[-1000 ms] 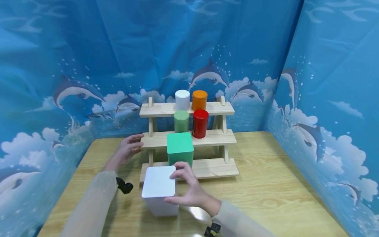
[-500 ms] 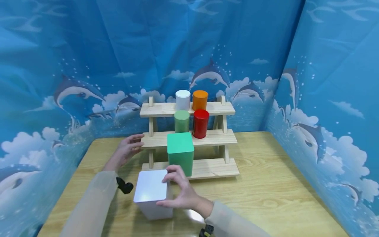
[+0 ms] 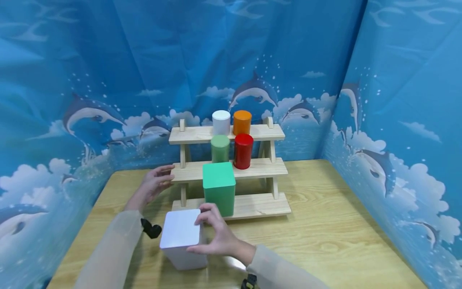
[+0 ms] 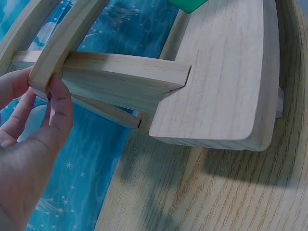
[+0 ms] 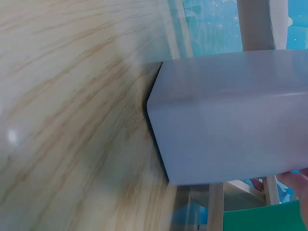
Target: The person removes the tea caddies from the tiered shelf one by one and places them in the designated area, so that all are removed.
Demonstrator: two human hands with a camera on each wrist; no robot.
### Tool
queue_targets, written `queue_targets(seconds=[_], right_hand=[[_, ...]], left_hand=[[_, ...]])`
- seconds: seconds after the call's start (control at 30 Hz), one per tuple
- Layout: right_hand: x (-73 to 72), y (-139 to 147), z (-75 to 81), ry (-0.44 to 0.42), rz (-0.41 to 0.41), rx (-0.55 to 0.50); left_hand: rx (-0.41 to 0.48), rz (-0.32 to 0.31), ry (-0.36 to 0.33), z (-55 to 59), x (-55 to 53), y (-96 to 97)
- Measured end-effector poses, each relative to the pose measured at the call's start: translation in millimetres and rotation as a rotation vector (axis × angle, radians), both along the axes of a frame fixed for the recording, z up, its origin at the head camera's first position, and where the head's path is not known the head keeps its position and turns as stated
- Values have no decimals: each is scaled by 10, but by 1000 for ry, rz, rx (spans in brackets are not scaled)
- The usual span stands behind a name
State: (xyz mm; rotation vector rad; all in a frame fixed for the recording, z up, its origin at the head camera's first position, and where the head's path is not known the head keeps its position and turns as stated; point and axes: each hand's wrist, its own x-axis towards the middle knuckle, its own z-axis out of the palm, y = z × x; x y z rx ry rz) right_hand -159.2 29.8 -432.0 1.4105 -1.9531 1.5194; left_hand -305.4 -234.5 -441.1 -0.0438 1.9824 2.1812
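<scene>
A three-tier wooden display shelf (image 3: 258, 167) stands on the table. My left hand (image 3: 155, 184) pinches the left end of its middle board; in the left wrist view the thumb and fingers of that hand (image 4: 36, 144) sit on either side of the board's end. In front of the bottom tier, a white box (image 3: 180, 228) is gripped near its top by my right hand (image 3: 218, 237), fingers at the far side and thumb at the near side. The right wrist view has the white box (image 5: 231, 130) with its base right at the tabletop.
A green box (image 3: 219, 188) stands on the bottom tier. On the middle tier are a light green cylinder (image 3: 220, 150) and a red cylinder (image 3: 243, 152). A white cylinder (image 3: 221, 123) and an orange cylinder (image 3: 242, 123) occupy the top. Dolphin-print curtains (image 3: 162, 72) enclose the table (image 3: 325, 224).
My right hand has shifted the white box to the left and slightly towards me, away from the green box. My left hand has stayed at the shelf's left end.
</scene>
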Motion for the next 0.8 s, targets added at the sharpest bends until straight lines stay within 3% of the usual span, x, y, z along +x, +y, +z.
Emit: queue_targets(seconds=[0.43,0.8], right_hand=[[-20,57,23,128,-33,77],[-39,162,121,194,-13,-3]], left_hand=[[-10,15,-2,-10,2,-3],[-5,9,-9,0,9,7]])
